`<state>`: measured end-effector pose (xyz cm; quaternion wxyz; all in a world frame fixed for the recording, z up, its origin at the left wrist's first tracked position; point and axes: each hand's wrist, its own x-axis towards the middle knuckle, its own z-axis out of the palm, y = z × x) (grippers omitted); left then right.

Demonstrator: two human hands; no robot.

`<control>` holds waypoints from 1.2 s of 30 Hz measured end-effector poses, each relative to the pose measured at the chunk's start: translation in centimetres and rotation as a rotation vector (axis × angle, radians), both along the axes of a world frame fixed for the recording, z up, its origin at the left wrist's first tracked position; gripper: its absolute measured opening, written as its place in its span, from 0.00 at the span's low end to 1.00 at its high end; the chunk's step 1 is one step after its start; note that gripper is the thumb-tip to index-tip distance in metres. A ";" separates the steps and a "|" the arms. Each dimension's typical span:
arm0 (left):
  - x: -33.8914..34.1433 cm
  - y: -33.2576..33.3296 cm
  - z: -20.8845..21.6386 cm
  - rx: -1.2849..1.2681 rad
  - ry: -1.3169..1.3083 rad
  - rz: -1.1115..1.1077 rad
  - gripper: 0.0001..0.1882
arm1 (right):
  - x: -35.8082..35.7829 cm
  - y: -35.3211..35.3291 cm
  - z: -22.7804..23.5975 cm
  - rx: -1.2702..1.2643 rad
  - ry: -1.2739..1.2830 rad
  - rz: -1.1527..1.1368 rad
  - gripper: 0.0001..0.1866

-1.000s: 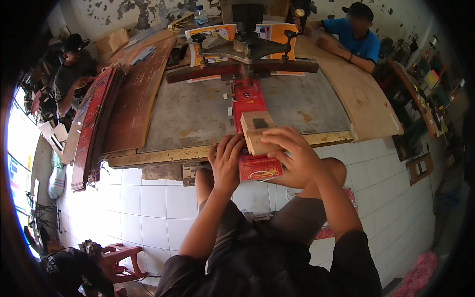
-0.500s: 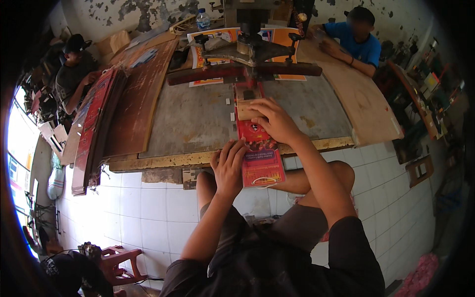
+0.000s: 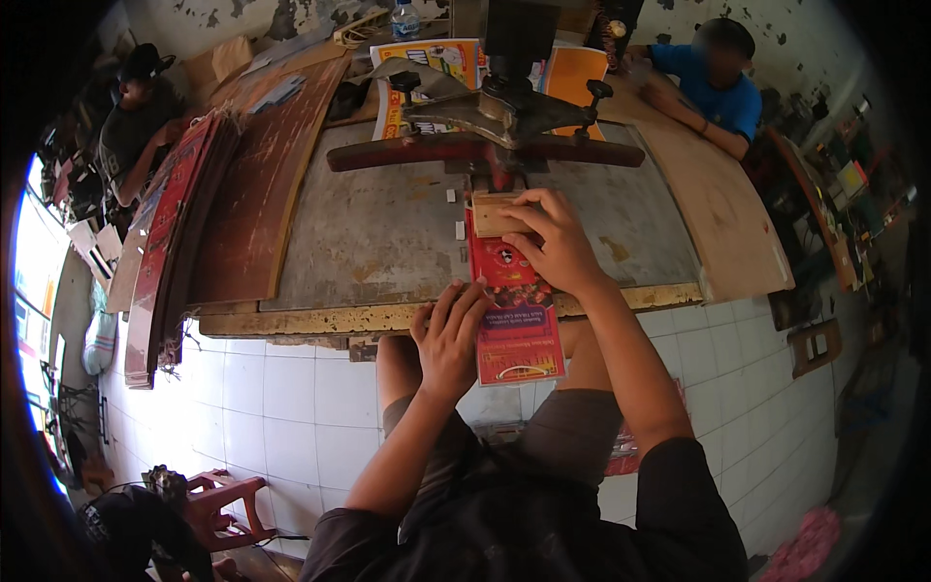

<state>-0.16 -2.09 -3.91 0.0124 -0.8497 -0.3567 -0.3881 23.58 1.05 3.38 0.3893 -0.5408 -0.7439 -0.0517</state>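
A long red and purple printed sheet [image 3: 516, 335] lies lengthwise under the press [image 3: 499, 116], its near end overhanging the table edge, with a white cord loop there. My left hand [image 3: 449, 338] grips its left edge with fingers bent together; the thumb is hidden. On the sheet's far part, beneath the press head, sits a small wooden block [image 3: 493, 219]. My right hand [image 3: 561, 242] holds this block from the right, fingers on top and thumb at its near side. The sheet's far end is hidden under the block and press.
Small white pieces [image 3: 460, 230] lie left of the sheet on the worn table [image 3: 378, 223]. A stack of red printed strips [image 3: 173, 252] leans at the left. Orange posters [image 3: 574, 82] lie behind the press. A co-worker in blue [image 3: 713, 92] sits far right, another person [image 3: 145, 126] far left.
The view has shifted slightly. The sheet's near end sits a little lower in the picture, and the block stays under my right hand. Both hands keep their hold.
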 end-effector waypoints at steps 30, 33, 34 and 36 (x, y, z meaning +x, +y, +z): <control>-0.5 17.1 7.7 -0.227 0.276 -0.464 0.40 | 7.1 1.8 -1.6 -0.194 -0.021 0.038 0.28; -0.6 16.9 7.9 -0.220 0.301 -0.446 0.39 | 6.5 1.6 -1.1 -0.230 -0.023 0.037 0.27; -0.7 16.7 7.9 -0.222 0.316 -0.436 0.38 | 6.6 1.8 -1.2 -0.237 -0.016 0.048 0.27; -0.5 16.6 8.2 -0.201 0.317 -0.443 0.38 | 6.6 1.8 -1.3 -0.245 -0.021 0.045 0.26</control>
